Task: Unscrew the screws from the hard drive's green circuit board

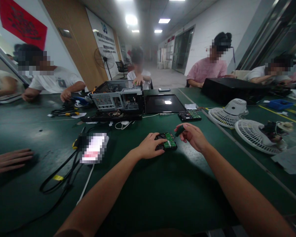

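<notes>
From the head view, we see the hard drive point(170, 142) lying green face up on the bench point(162, 187), in front of us. Our left hand point(150, 146) grips it from its left side, fingers over its top and thumb along its near edge. Our right hand point(191, 135), just right of the drive, pinches the dark green handle of a screwdriver point(179, 131); the tip points at the drive's right edge, and we cannot tell whether they touch. Beyond the drive and to its right lies a 2nd, similar drive point(190, 115); farther right are 2 white fan parts point(223, 117). An opened computer case point(118, 100) stands beyond it to the left. Left of it we find a lit phone point(94, 148) and, farther out, another person's hand point(11, 161), flat with fingers extended.
</notes>
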Available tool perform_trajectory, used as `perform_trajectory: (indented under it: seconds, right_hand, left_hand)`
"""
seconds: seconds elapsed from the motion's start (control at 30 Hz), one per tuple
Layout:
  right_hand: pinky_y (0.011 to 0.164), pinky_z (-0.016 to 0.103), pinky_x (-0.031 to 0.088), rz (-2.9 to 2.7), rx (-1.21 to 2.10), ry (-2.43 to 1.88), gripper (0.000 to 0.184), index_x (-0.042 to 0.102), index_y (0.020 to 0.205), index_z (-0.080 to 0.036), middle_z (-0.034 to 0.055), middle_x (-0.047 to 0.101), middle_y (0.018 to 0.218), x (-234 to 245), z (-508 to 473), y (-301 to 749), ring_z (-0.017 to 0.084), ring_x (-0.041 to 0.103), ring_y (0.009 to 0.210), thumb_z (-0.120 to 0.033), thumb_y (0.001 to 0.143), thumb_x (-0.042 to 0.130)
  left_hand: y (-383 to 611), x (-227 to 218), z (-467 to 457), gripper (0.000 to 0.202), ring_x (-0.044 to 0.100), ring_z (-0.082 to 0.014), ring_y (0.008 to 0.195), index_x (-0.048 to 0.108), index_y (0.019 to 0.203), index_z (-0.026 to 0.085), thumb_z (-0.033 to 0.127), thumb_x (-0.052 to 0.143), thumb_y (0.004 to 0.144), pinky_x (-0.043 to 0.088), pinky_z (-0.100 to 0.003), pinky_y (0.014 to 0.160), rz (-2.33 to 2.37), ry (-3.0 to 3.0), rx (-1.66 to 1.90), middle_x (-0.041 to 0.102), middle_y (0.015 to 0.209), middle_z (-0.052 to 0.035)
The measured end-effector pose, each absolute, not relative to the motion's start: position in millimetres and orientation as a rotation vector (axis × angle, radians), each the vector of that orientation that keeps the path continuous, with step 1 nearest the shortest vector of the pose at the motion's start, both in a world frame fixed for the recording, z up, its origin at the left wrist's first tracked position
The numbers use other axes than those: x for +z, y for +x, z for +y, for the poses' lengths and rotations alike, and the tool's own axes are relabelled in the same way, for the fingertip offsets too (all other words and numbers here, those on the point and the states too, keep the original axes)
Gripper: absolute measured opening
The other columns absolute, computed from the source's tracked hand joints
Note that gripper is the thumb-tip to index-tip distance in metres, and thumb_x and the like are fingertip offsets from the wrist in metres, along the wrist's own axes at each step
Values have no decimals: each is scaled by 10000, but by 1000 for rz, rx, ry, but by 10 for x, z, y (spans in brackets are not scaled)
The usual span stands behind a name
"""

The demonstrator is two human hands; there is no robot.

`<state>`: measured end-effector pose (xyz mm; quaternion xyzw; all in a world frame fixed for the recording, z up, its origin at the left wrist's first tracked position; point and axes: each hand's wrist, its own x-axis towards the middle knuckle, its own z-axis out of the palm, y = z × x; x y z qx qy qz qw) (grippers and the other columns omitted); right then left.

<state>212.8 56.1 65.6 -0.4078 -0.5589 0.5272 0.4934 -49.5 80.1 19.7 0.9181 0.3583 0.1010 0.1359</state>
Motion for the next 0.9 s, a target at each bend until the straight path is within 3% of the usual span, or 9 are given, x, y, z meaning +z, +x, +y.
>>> perform_trajectory:
  seconds: [0.33, 0.5, 0.67, 0.9]
  right_hand:
    - [458, 268, 333, -1264, 1401, -920, 339, 708, 1071, -181, 82, 692, 988, 645, 576, 2136, 112, 517, 561, -447, 923, 559]
    - [489, 268, 366, -1285, 1501, -864, 286, 709, 1027, -168, 51, 657, 819, 644, 591, 2177, 121, 526, 576, -394, 941, 557]
    - [562, 292, 440, -1258, 1536, -854, 256, 686, 1025, -184, 100, 712, 1041, 655, 588, 2181, 147, 594, 657, -391, 942, 560]
    - [555, 289, 434, -1220, 1531, -859, 288, 677, 1137, -212, 85, 709, 1050, 646, 589, 2173, 145, 588, 656, -390, 922, 604]
  left_hand:
    - [-499, 173, 816, 616, 332, -359, 1407, 491, 1467, 405, 548, 673, 896, 355, -534, 1147, 1033, 2655, 314, 303, 1573, -68]
    - [-498, 149, 817, 611, 337, -358, 1399, 501, 1460, 399, 535, 682, 892, 358, -529, 1148, 1037, 2668, 341, 323, 1562, -67]
    - [-502, 159, 812, 608, 334, -360, 1402, 494, 1465, 404, 541, 669, 899, 360, -534, 1145, 1037, 2675, 332, 315, 1561, -72]
    - [-503, 152, 821, 612, 320, -366, 1412, 490, 1468, 407, 552, 665, 901, 355, -546, 1143, 1046, 2665, 310, 300, 1572, -71]
